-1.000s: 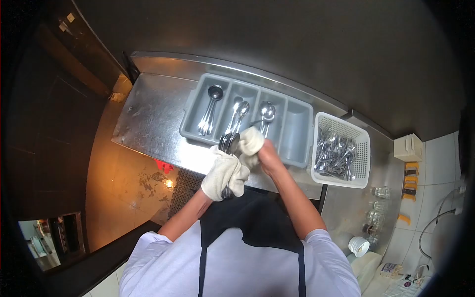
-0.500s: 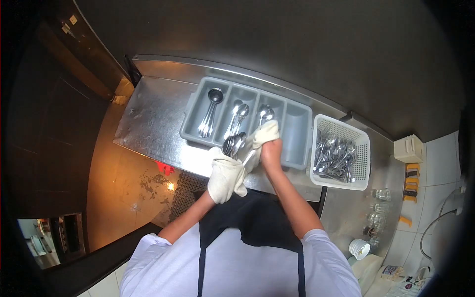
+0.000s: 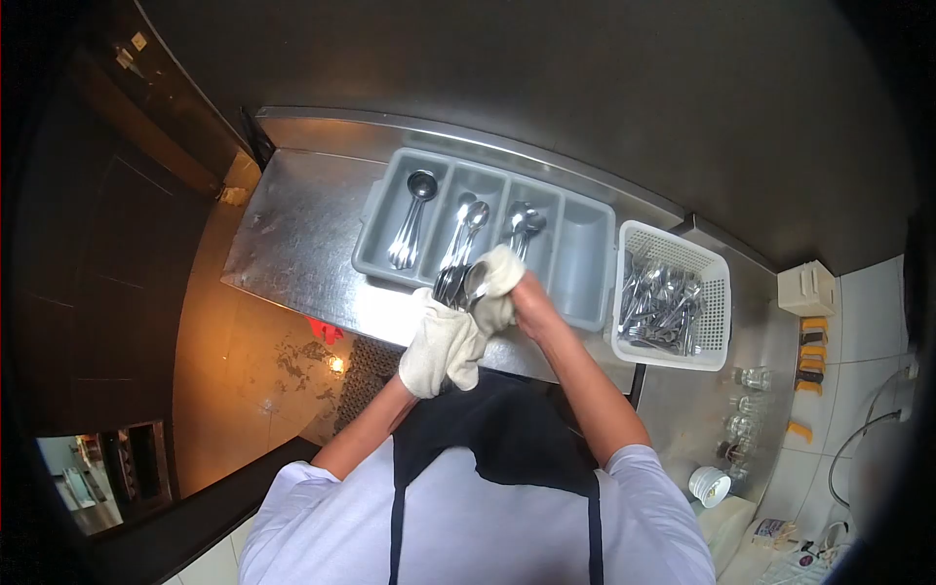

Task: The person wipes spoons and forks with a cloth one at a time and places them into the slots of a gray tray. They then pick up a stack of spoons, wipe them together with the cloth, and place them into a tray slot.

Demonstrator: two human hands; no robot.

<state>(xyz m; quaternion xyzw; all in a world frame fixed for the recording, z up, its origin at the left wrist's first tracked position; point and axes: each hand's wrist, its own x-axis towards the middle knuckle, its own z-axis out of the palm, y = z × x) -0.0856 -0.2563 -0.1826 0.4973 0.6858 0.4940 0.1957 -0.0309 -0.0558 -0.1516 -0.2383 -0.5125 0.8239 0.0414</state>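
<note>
My left hand point(image 3: 425, 356), wrapped in a white cloth point(image 3: 444, 341), is closed round a bunch of metal spoons point(image 3: 448, 285) with their bowls pointing up. My right hand point(image 3: 529, 304) grips another part of white cloth, pressed against the bowl of a spoon at the right of the bunch. The cloth hides most of my fingers. Just beyond both hands lies a grey cutlery tray point(image 3: 585, 263) with compartments. Round-bowled ladles point(image 3: 421, 187) lie in its leftmost compartment, and spoons point(image 3: 475, 216) in the two middle ones. The rightmost shows bare grey plastic.
Right of the tray stands a white perforated basket point(image 3: 722, 302) of mixed cutlery point(image 3: 663, 302). Both rest on a steel counter point(image 3: 292, 214) against a dark wall. Several glasses point(image 3: 743, 405) and a stack of white bowls point(image 3: 710, 486) stand at the right.
My right hand and its cloth have moved down and to the left, onto the spoon bowl beside the bunch. My left hand has shifted slightly, still holding the spoons.
</note>
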